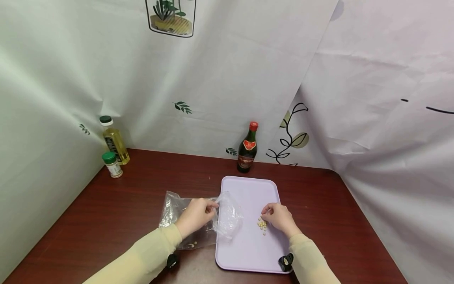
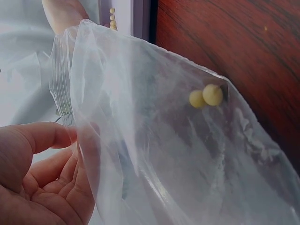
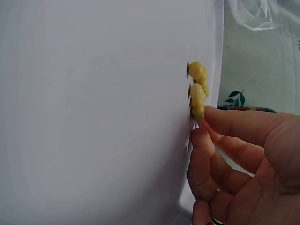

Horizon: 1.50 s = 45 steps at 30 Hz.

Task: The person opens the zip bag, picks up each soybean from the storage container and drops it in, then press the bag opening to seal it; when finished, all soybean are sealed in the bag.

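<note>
On the pale lilac tray lies a small cluster of yellowish round beans, like soybeans. My right hand reaches in from the right with thumb and forefinger at the edge of the beans; whether a bean sits between the fingertips is not clear. My left hand pinches the edge of a clear plastic zip bag near its mouth. The bag lies partly over the tray's left side. Inside its lower corner, two beans show in the left wrist view.
A dark green bottle with a red cap stands behind the tray against the wall cloth. At the far left are an oil bottle and a green-lidded shaker jar. The dark red wooden table extends on both sides.
</note>
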Each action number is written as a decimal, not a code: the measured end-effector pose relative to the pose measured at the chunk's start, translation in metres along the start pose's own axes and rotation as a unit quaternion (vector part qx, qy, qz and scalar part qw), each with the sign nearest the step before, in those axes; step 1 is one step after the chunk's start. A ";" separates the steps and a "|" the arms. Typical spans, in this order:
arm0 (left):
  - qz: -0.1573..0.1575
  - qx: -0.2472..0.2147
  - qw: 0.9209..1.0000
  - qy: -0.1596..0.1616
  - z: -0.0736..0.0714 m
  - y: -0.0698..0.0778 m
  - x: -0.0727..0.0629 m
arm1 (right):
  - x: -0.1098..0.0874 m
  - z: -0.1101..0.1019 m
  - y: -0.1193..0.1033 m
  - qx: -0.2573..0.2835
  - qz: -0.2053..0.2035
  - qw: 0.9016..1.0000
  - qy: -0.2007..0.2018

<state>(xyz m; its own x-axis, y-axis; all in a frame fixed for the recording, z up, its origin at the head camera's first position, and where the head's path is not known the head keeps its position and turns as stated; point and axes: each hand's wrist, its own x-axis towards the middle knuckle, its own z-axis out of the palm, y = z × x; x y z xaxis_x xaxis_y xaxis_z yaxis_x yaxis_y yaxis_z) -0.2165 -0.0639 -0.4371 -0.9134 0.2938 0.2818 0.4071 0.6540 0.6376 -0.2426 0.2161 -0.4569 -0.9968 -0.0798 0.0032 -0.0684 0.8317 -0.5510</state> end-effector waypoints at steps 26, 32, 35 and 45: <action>0.003 0.000 1.000 0.000 0.001 -0.001 0.001 | 0.005 0.003 0.000 -0.037 -0.011 0.999 -0.008; -0.006 -0.001 1.000 -0.003 0.001 -0.001 0.000 | 0.003 0.002 -0.002 -0.035 -0.008 0.999 -0.009; -0.012 0.002 1.000 -0.007 0.001 -0.001 0.000 | 0.002 0.001 -0.003 -0.033 -0.008 0.999 -0.006; -0.014 0.001 1.000 -0.009 0.001 -0.001 0.000 | 0.001 -0.002 -0.004 -0.016 -0.002 1.000 0.003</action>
<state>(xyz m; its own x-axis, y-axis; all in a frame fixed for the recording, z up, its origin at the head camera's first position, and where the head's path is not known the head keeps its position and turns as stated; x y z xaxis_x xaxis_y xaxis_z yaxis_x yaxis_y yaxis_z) -0.2170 -0.0641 -0.4384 -0.9244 0.2872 0.2512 0.3811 0.6633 0.6440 -0.2437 0.2140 -0.4530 -0.9967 -0.0801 0.0113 -0.0741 0.8483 -0.5244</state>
